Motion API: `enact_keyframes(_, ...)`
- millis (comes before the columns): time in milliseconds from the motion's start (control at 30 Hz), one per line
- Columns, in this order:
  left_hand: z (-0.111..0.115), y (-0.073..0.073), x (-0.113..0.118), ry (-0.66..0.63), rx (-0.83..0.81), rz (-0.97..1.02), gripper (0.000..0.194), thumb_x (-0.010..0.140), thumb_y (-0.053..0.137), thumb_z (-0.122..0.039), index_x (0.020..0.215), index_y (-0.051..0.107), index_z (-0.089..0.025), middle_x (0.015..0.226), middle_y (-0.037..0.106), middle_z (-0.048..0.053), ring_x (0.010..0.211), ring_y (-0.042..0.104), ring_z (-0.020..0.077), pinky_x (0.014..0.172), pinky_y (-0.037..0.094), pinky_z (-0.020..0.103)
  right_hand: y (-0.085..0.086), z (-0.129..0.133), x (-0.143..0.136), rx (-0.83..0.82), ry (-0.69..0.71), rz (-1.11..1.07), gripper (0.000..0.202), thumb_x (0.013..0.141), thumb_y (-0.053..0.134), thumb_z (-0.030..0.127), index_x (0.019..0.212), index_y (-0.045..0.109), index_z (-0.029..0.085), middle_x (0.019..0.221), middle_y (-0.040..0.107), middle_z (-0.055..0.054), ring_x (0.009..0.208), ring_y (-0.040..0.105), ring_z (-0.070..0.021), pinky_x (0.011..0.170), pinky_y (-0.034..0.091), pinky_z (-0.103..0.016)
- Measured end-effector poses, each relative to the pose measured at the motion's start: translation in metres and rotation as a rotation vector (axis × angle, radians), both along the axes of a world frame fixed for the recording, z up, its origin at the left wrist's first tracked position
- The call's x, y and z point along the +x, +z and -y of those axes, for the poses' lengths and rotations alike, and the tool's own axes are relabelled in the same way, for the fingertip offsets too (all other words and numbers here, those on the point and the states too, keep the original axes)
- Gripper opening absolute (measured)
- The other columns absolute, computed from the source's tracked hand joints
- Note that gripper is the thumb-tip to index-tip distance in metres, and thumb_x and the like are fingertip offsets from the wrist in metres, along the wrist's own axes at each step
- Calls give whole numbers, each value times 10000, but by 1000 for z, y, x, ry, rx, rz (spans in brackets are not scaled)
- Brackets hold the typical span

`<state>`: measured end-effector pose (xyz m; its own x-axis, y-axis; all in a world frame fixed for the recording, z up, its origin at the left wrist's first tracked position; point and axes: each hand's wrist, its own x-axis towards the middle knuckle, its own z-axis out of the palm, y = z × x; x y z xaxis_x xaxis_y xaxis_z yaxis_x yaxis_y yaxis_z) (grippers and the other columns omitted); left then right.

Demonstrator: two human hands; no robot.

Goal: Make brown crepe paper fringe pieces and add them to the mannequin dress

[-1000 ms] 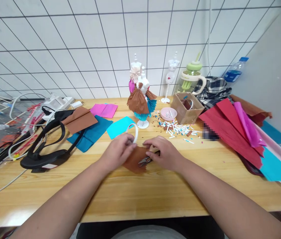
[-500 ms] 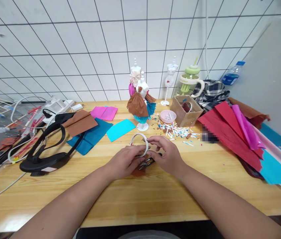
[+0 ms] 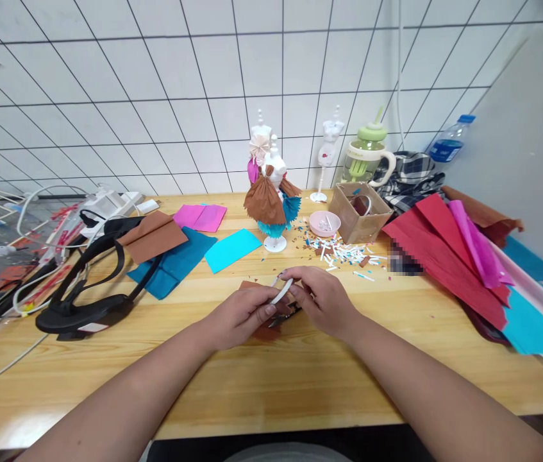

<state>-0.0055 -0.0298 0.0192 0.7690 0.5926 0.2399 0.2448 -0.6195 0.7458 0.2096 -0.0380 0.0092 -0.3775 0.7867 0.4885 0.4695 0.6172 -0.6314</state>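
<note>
holding a white ring [image 3: 281, 292], possibly tape, in the left hand [image 3: 240, 314] at the centre of the frame; curling the right hand [image 3: 325, 299] narrowly at its edge, actual grip impossible to tell. just below, partly hidden: brown paper [image 3: 267, 334] and small scissors [image 3: 286, 315]. apparently done: gathered brown skirt [image 3: 265, 201] on the doll stand [image 3: 277, 171], upper centre. apparently remaining: brown paper, not yet gathered.
</note>
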Motion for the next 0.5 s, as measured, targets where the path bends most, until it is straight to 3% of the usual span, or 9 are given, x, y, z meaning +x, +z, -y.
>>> enact_keyframes(167, -4, 7, -2, -54, 115, 62, 291, 940, 411, -325, 1085, 610, -170, 1016, 664, 105, 1020, 577, 225, 1050, 333, 436, -5, -3, 1, -145, -88, -193, 199, 985, 335, 323, 1017, 508, 229, 827, 599, -15, 732, 562, -147, 674, 419, -273)
enact_keyframes(400, -5, 8, -4, -108, 175, 108, 323, 944, 359, -237, 1161, 585, -160, 1059, 663, 137, 1145, 520, 258, 996, 400, 425, -9, -4, -3, -415, 43, -488, 246, 985, 317, 419, 985, 482, 237, 739, 539, 18, 545, 415, -103, 508, 330, -236)
enact_keyframes(500, -4, 8, -4, -109, 151, 92, 295, 941, 360, -232, 1100, 597, -157, 1014, 665, 135, 1092, 546, 250, 958, 420, 409, -10, -7, -4, -479, 91, -529, 234, 983, 325, 408, 977, 480, 234, 706, 524, 33, 507, 372, -95, 477, 298, -231)
